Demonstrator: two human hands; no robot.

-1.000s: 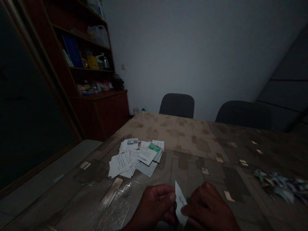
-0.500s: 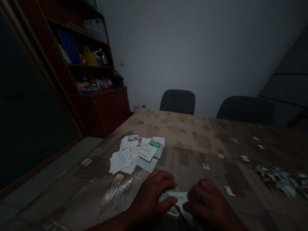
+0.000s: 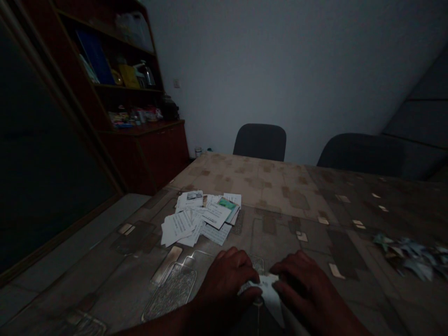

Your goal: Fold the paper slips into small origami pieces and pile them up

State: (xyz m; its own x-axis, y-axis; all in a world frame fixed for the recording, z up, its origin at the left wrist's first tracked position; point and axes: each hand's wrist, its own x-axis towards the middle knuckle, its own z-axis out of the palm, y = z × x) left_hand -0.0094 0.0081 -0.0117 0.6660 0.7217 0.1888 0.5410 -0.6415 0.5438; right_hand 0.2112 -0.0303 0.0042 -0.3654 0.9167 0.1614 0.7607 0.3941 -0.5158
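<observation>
A small piece of white paper [image 3: 270,295], partly folded, is between my hands at the near edge of the table. My left hand [image 3: 231,280] pinches its left side with thumb and fingers. On the right side, my right hand [image 3: 303,282] grips the paper, its fingers bent over the top corner. A pointed flap of the paper hangs down toward me. Beyond my left hand lies a loose pile of printed paper squares [image 3: 182,226], one with a green picture [image 3: 227,205]. Several folded paper pieces [image 3: 415,256] are heaped at the right.
A patterned cloth [image 3: 276,224] covers the table. Two dark chairs [image 3: 259,141] stand at its far side before a pale wall. At the left back is a reddish-brown cabinet [image 3: 163,151] holding a kettle [image 3: 149,76] and other goods. The room is dim.
My right fingers have shifted from a closed fist-like pinch to reaching over the paper's top edge. The paper has turned a little, and its lower flap shows more. The view has tilted slightly downward.
</observation>
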